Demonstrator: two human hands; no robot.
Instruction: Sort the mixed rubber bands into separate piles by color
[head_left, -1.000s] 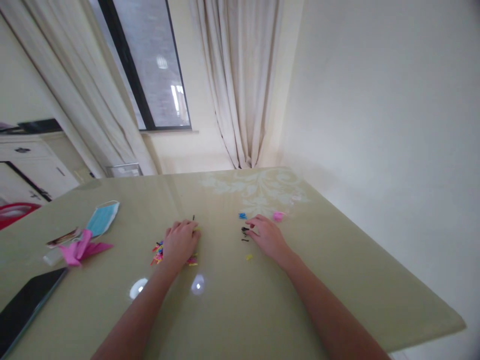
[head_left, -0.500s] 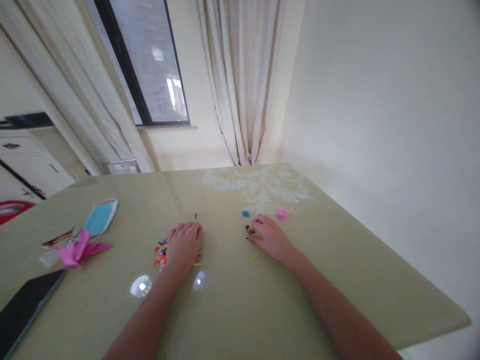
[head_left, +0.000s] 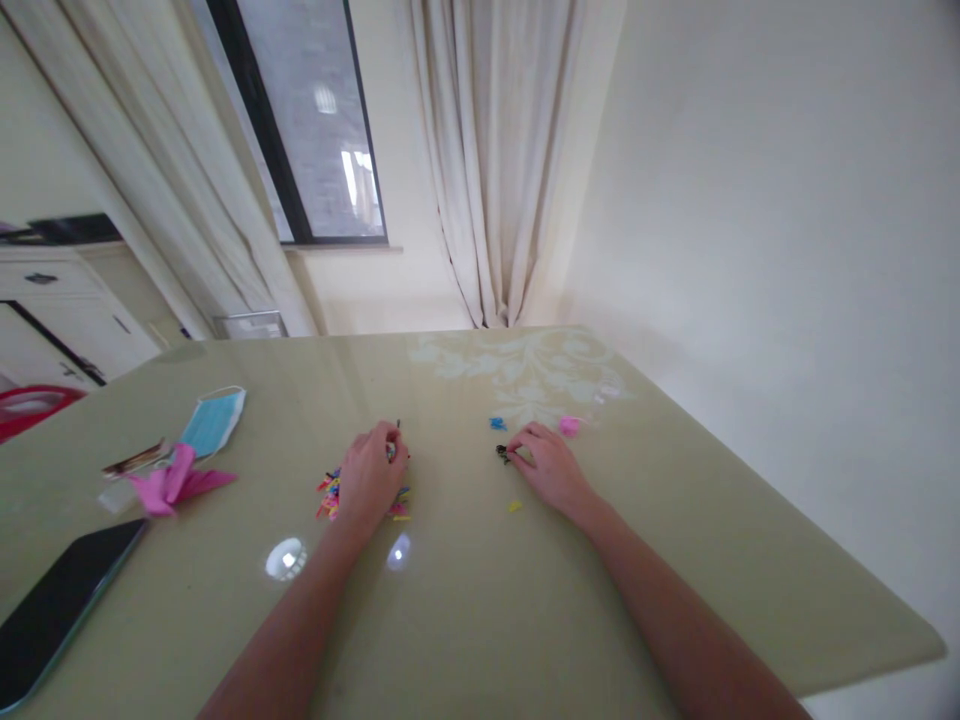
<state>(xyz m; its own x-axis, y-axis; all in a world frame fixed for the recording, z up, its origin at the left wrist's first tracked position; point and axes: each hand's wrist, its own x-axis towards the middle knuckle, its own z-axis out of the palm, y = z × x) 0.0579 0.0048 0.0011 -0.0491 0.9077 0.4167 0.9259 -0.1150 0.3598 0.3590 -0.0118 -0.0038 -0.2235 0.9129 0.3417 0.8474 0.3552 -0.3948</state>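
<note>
My left hand [head_left: 370,476] rests on a small heap of coloured bits [head_left: 330,494] on the table, fingers curled together in a pinch at the far side of the heap; what they hold is too small to name. My right hand [head_left: 550,464] lies to the right, fingertips pressed together on a few small black bits [head_left: 502,453]. A blue bit [head_left: 497,423] and a pink bit [head_left: 569,426] lie just beyond the right hand. One yellow bit [head_left: 514,506] lies near my right wrist.
The glossy olive table [head_left: 480,600] ends at the right edge near a white wall. At the left lie a blue face mask [head_left: 212,424], a pink folded paper [head_left: 174,483] and a dark tablet [head_left: 56,599]. Curtains and a window stand behind.
My left fingers have curled into a pinch at the far side of the heap. My right fingertips have closed over the black bits. The view has shifted slightly.
</note>
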